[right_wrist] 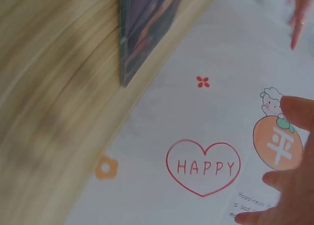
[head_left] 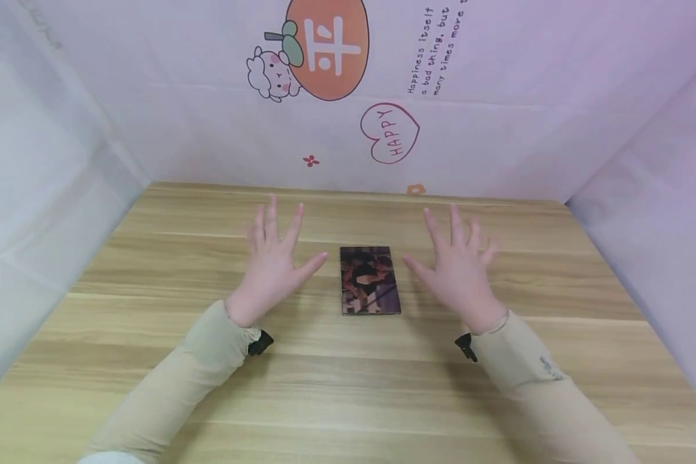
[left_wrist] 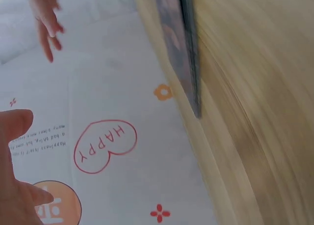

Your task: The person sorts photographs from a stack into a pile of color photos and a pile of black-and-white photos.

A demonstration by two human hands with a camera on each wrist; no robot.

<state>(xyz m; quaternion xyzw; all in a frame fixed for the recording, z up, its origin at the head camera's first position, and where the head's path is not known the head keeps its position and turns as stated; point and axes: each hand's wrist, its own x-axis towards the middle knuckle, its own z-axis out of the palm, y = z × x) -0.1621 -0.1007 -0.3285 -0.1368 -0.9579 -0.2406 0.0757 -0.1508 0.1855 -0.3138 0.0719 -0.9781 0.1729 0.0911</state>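
Two hands with fingers spread on either side of a flat rectangular item. The left hand (head_left: 269, 267) is extended palm downward, its fingers fanned and pointing away from the person, its thumb angled inward; it holds nothing. The outermost fingers are blurred. The right hand (head_left: 461, 270) takes a near mirror-image pose, with fingers splayed, thumb directed inward and the outer fingers slightly blurred; it too grasps nothing.

The flat rectangular item (head_left: 371, 283), with a dark, glossy picture on its upper face, lies between the two thumbs, touching neither. In the head view its far end is about level with the thumb tips, and its near end lies closer to the person than they do. The wrist views show its thin, layered edge lower than the fingers, which appear raised above the wooden table (head_left: 354, 393).

Both forearms converge from the near side in a left sleeve (head_left: 174, 380) and a right sleeve (head_left: 548, 386), both pale beige; a black fitting (head_left: 260, 343) shows at the inner side of the left wrist and a similar one at the right. Beyond the fingertips stands a white printed backdrop (head_left: 209, 138), bearing a red heart outline (head_left: 390, 133) lettered HAPPY and an orange emblem (head_left: 333, 84).
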